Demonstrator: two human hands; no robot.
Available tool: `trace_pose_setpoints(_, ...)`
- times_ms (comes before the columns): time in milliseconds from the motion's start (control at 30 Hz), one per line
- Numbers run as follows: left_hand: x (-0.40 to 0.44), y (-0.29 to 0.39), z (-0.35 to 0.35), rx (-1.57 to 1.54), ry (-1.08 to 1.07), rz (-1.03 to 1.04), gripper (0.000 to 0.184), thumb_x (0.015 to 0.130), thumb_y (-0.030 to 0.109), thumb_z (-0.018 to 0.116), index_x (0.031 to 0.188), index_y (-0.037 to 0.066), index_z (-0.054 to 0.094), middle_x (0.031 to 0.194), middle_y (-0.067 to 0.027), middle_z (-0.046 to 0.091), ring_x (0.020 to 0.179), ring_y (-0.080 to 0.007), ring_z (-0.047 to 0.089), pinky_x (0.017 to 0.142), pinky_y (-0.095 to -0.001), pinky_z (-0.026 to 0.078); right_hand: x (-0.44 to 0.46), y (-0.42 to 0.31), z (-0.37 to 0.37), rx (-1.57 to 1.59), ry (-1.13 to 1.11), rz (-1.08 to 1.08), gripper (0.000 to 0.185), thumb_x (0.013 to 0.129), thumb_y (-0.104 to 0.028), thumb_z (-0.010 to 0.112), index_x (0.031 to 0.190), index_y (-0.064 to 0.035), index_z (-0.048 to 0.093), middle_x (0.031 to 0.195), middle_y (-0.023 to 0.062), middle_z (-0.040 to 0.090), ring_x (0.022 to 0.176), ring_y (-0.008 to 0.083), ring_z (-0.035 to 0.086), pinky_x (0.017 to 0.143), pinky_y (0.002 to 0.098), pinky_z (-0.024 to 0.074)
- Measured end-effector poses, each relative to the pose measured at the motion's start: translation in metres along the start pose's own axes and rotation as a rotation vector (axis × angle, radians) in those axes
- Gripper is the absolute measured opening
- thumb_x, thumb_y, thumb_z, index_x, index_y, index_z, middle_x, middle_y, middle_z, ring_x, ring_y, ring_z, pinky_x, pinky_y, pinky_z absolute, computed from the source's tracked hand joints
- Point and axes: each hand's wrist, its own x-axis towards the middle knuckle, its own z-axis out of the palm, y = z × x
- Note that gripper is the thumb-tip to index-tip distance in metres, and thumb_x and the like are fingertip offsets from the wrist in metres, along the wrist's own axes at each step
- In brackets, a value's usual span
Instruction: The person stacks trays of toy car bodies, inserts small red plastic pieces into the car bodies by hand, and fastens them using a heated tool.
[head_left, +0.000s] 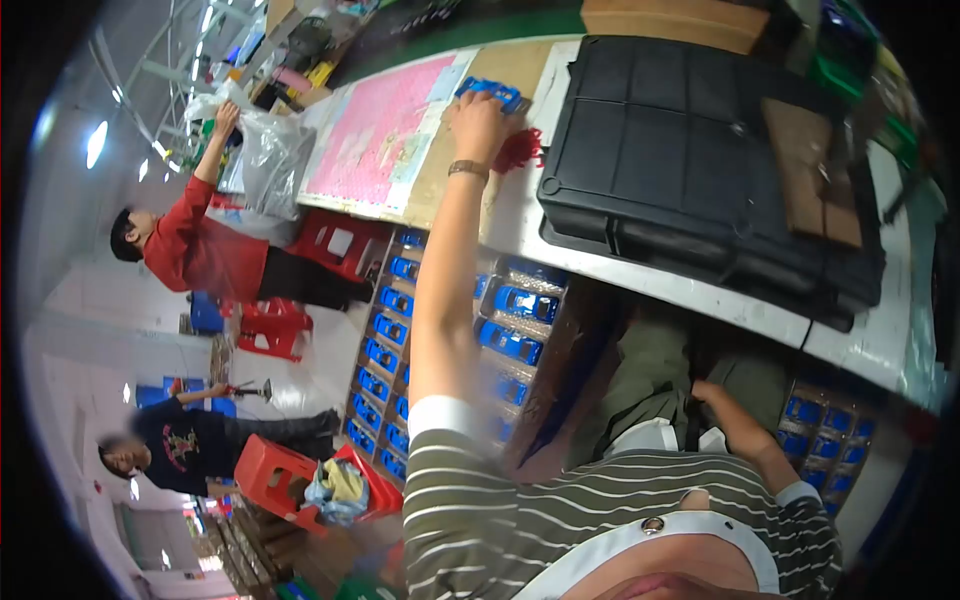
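Left hand [476, 132] at upper centre of the frame, fingers gripping a blue toy car [492, 94] at the surface [515, 215], red pieces [519, 150] just beside, black plastic crate [680, 150] at upper right, right hand [712, 396] at the lap, its finger state unclear

place: factory workshop | long workbench [512, 228] | rows of identical blue toy cars [511, 342] | red stools [272, 332]
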Motion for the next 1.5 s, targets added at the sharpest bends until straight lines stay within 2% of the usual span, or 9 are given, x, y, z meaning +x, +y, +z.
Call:
trace_pose_setpoints(200,-0.022,0.001,-0.04,-0.331,0.269,-0.15,0.019,0.077,0.015,0.063,0.092,0.004,0.066,0.097,-0.0116,0.063,0.084,-0.0309,0.061,0.072,-0.037,0.048,-0.111,-0.016,-0.06,0.163,0.777,-0.181,0.027,0.08,-0.025,0.059,0.099,-0.0057,0.063,0.11,0.0149,0.054,0.104,0.0345,0.051,0.089,0.0406,0.0429)
trace_pose_setpoints(367,-0.088,0.047,-0.18,-0.294,0.555,0.059,0.015,0.078,0.004,0.063,0.092,0.0,0.062,0.098,-0.01,0.063,0.079,-0.0277,0.063,0.066,-0.0328,0.051,-0.256,-0.077,-0.139,0.587,0.982,-0.547,0.021,0.084,-0.014,0.057,0.1,-0.0013,0.061,0.093,0.0124,0.061,0.076,0.0223,0.06,0.069,0.029,0.0466)
trace_pose_setpoints(467,-0.134,0.09,-0.25,-0.299,0.521,0.211,0.013,0.074,-0.003,0.061,0.088,-0.002,0.063,0.097,-0.0129,0.063,0.085,-0.0271,0.063,0.07,-0.031,0.052,-0.291,-0.119,-0.171,1.184,0.589,-0.954,0.046,0.093,-0.038,0.043,0.115,0.0017,0.053,0.109,0.0146,0.058,0.1,0.0234,0.057,0.085,0.033,0.0468)
trace_pose_setpoints(567,-0.173,0.14,-0.289,-0.432,0.342,0.504,0.02,0.067,-0.001,0.061,0.086,-0.002,0.064,0.1,-0.0139,0.062,0.095,-0.0312,0.06,0.074,-0.0353,0.053,-0.305,-0.159,-0.199,1.458,0.283,-1.217,0.076,0.089,-0.061,0.028,0.137,-0.0027,0.024,0.131,0.0187,0.043,0.119,0.0255,0.045,0.095,0.037,0.0401)
trace_pose_setpoints(767,-0.202,0.207,-0.276,-0.53,0.178,0.876,0.022,0.071,0.013,0.068,0.091,0.005,0.064,0.103,-0.009,0.061,0.096,-0.0247,0.061,0.077,-0.0303,0.052,-0.291,-0.178,-0.195,1.853,0.001,-1.205,0.065,0.091,-0.056,0.032,0.134,-0.0073,0.029,0.11,0.0154,0.053,0.096,0.0233,0.058,0.083,0.035,0.0498)
trace_pose_setpoints(900,-0.164,0.158,-0.244,-0.775,0.345,0.604,0.021,0.066,0.008,0.065,0.087,0.005,0.063,0.09,-0.0063,0.061,0.088,-0.025,0.06,0.072,-0.0348,0.05,-0.285,-0.166,-0.198,1.949,0.071,-1.155,0.059,0.093,-0.052,0.032,0.13,-0.0075,0.033,0.11,0.0141,0.053,0.091,0.0209,0.058,0.072,0.0333,0.0514)
trace_pose_setpoints(1033,-0.118,0.073,-0.149,-0.649,0.207,-0.226,0.01,0.079,0.001,0.057,0.086,0.003,0.064,0.086,-0.0118,0.062,0.075,-0.0273,0.061,0.066,-0.0341,0.048,-0.295,-0.157,-0.211,2.05,0.172,-1.115,0.056,0.094,-0.051,0.03,0.13,-0.0086,0.033,0.105,0.0151,0.052,0.085,0.0203,0.057,0.066,0.0331,0.0514)
trace_pose_setpoints(1167,-0.097,0.013,-0.049,-0.478,0.07,-0.373,0.017,0.077,0.009,0.061,0.092,0.003,0.066,0.087,-0.0133,0.063,0.073,-0.0279,0.061,0.067,-0.0353,0.048,-0.293,-0.149,-0.215,1.987,0.274,-1.166,0.059,0.093,-0.051,0.033,0.123,-0.0004,0.04,0.106,0.0151,0.054,0.087,0.0191,0.058,0.069,0.0309,0.0514)
trace_pose_setpoints(1500,-0.09,0.01,-0.013,-0.469,0.107,-0.343,0.011,0.077,0.013,0.064,0.082,0.004,0.068,0.078,-0.0138,0.063,0.066,-0.0275,0.06,0.062,-0.0351,0.046,-0.277,-0.13,-0.22,2.111,0.251,-1.141,0.06,0.092,-0.052,0.035,0.123,-0.0002,0.041,0.108,0.0163,0.054,0.088,0.0226,0.059,0.068,0.0347,0.0508)
